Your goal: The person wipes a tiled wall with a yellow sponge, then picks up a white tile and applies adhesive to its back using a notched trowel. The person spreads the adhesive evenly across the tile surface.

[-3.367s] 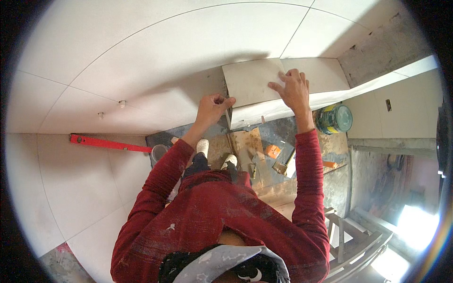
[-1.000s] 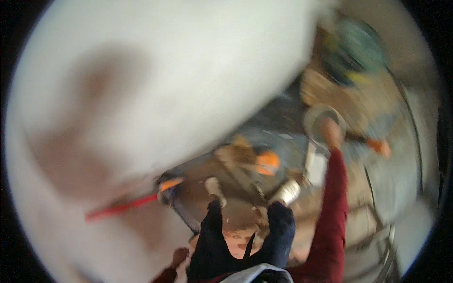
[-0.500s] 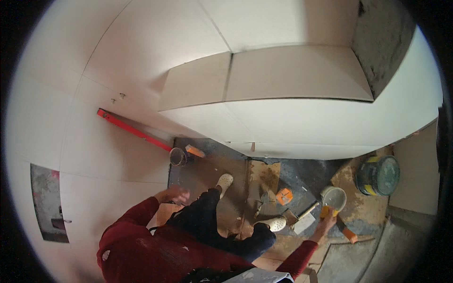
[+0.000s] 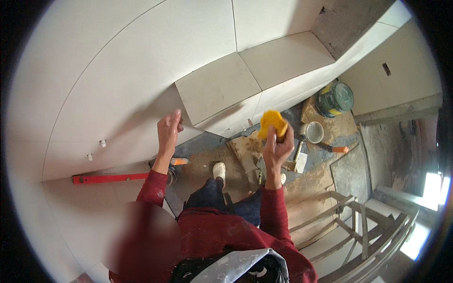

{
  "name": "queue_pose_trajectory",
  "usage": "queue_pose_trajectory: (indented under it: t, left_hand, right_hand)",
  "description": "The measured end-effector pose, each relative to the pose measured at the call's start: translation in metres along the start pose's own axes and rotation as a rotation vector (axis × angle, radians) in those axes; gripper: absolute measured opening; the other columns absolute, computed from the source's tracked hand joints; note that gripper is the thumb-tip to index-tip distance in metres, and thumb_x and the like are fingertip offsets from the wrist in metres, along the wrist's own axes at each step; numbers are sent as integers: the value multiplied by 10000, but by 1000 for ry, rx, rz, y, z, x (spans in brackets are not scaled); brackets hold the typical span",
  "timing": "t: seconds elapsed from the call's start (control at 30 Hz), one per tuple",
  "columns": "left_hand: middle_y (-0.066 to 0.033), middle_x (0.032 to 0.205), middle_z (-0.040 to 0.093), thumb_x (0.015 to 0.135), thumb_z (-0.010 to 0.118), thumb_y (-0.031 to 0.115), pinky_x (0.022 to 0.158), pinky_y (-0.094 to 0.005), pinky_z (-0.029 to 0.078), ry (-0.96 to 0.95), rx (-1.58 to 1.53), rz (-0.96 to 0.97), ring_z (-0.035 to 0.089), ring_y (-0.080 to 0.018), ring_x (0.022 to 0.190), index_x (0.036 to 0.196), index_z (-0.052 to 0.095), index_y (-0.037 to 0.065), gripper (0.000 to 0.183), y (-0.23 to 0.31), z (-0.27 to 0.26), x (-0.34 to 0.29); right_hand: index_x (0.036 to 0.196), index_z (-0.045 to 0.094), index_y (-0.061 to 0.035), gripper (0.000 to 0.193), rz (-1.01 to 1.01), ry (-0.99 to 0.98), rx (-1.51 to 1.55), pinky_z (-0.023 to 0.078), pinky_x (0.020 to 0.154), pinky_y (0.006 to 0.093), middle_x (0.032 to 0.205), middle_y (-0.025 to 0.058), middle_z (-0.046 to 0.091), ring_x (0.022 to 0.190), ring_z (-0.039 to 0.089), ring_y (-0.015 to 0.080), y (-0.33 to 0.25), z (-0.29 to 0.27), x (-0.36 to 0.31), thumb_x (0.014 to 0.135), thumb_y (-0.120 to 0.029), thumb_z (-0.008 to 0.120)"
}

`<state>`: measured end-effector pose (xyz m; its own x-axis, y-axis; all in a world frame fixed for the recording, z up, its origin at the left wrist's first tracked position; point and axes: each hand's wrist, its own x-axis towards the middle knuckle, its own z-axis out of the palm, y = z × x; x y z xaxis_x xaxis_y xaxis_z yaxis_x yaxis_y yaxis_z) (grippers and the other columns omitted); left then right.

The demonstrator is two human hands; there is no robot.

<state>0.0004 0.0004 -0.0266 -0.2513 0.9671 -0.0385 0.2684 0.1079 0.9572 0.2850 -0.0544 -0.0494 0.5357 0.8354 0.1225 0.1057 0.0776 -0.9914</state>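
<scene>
Two hands raised: right hand (image 4: 277, 150), fingers clenched on a yellow sponge (image 4: 273, 123), near the tiled ledge (image 4: 222, 87); left hand (image 4: 168, 129), fingers loose, touching the wall tile (image 4: 118, 94). Step, judged: wiping tiles. Next calls for pressing the sponge flat on the ledge.

I see long dark-red knit sleeves (image 4: 271, 212) reaching to the wrists, dark blue trousers (image 4: 207, 198), pale shoes (image 4: 219, 170), and a grey patterned cap (image 4: 236, 266).
</scene>
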Motion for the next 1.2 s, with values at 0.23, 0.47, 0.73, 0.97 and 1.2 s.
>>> queue_pose_trajectory:
  t: [0.23, 0.47, 0.73, 0.97, 1.2]
  left_hand:
    - [64, 554, 370, 852, 675, 475, 468, -244, 287, -98, -4, -37, 354, -52, 513, 574, 413, 131, 514, 5, -1, 13]
    - [47, 590, 431, 845, 691, 449, 492, -242, 302, -145, -9, -132, 380, -54, 542, 641, 532, 112, 425, 16, -1, 13]
    - [31, 592, 470, 857, 678, 441, 506, -249, 319, -214, -73, -160, 416, -69, 543, 678, 566, 91, 409, 13, -5, 15]
    - [39, 605, 477, 868, 668, 458, 502, -246, 318, -316, -97, -269, 398, -68, 526, 683, 559, 106, 411, 8, -11, 22]
    - [42, 663, 504, 919, 601, 405, 594, -265, 400, -410, -369, -259, 490, -83, 612, 789, 576, 99, 333, 4, -28, 24]
  right_hand:
    - [1201, 553, -35, 429, -485, 157, -248, 484, 922, 423, 1211, 172, 592, 1128, 556, 331, -4, 68, 22, 791, -32, 680]
    - [1147, 563, -38, 559, -777, -241, -151, 465, 968, 465, 1223, 156, 597, 1135, 565, 365, -1, 122, -85, 619, 47, 724]
    - [1198, 542, 11, 357, -480, 289, -99, 502, 888, 423, 1199, 193, 591, 1037, 622, 358, -19, 84, 3, 853, -35, 621]
    - [1115, 563, -14, 380, -759, -159, -26, 455, 956, 488, 1154, 199, 618, 1103, 593, 377, -5, 144, -81, 749, -7, 663]
    - [1256, 475, 54, 389, -634, 25, 133, 482, 940, 447, 1229, 235, 572, 1118, 586, 353, -21, 124, -84, 929, -138, 562]
